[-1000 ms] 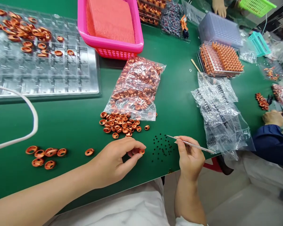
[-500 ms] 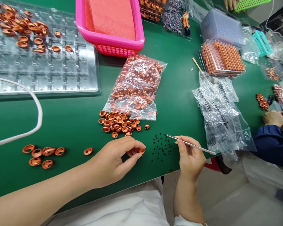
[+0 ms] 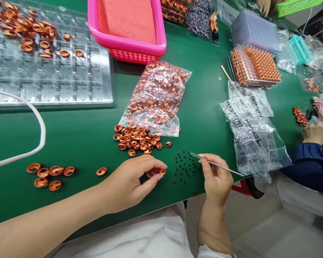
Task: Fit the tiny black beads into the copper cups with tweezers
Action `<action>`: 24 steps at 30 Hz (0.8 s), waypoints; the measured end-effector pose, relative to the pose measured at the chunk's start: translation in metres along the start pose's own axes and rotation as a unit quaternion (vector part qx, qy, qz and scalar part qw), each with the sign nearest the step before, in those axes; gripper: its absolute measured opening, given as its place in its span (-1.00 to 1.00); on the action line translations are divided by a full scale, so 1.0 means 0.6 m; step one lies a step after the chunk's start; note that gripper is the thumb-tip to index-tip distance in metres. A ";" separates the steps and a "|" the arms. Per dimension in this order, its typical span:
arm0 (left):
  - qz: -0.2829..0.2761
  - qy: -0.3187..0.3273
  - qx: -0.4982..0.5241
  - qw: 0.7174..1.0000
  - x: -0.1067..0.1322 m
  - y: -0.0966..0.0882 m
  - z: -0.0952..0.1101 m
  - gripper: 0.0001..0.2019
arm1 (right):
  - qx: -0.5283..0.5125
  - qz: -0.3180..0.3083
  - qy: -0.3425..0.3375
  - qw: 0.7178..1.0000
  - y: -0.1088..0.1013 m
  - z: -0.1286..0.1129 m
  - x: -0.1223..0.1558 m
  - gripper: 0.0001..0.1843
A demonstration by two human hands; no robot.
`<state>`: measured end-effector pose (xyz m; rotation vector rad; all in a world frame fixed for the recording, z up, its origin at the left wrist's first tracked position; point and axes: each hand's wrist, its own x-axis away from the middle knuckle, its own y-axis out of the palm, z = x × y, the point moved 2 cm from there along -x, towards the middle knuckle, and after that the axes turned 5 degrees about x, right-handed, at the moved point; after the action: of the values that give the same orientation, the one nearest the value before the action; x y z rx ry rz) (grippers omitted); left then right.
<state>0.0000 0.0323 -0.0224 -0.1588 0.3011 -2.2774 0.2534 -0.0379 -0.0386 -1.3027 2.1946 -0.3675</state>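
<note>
My left hand (image 3: 137,182) is closed on a small copper-coloured cup-shaped part (image 3: 162,172), pinched between thumb and fingertips just above the green table. My right hand (image 3: 217,175) grips a pair of thin metal tweezers (image 3: 218,165). The tweezers' tip is over the scattered tiny black discs (image 3: 183,167), near their upper edge; whether it touches one is too small to tell. Behind my left hand lies a pile of similar copper-coloured parts (image 3: 136,138), at the mouth of a clear plastic bag (image 3: 157,95) full of them. One larger copper-coloured ring (image 3: 101,171) sits beside my left wrist.
Several larger rings (image 3: 48,175) lie at left near a white cable (image 3: 41,132). A clear moulded tray (image 3: 70,79) with more rings and a pink basket (image 3: 126,52) stand behind. Plastic bags (image 3: 255,132) lie at right, beside a co-worker's sleeve (image 3: 309,166).
The tweezers and my right hand have shifted very slightly to the left. My left hand keeps its pinch on the copper-coloured part. The co-worker's hand at right has risen a little.
</note>
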 end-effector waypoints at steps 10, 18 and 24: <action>0.003 0.002 -0.006 1.000 -0.001 -0.001 0.003 -0.84 | 0.018 -0.004 -0.011 1.000 0.001 -0.002 -0.003 -0.87; 0.003 0.002 -0.006 1.000 -0.004 -0.004 0.009 -0.84 | 0.030 0.003 -0.029 0.999 0.002 -0.006 -0.003 -0.86; 0.008 0.012 -0.005 1.000 -0.001 0.001 0.000 -0.84 | 0.040 0.007 -0.041 0.998 0.002 -0.002 -0.002 -0.85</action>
<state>0.0005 0.0324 -0.0226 -0.1344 0.3243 -2.2642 0.2523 -0.0364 -0.0377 -1.2372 2.0988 -0.3853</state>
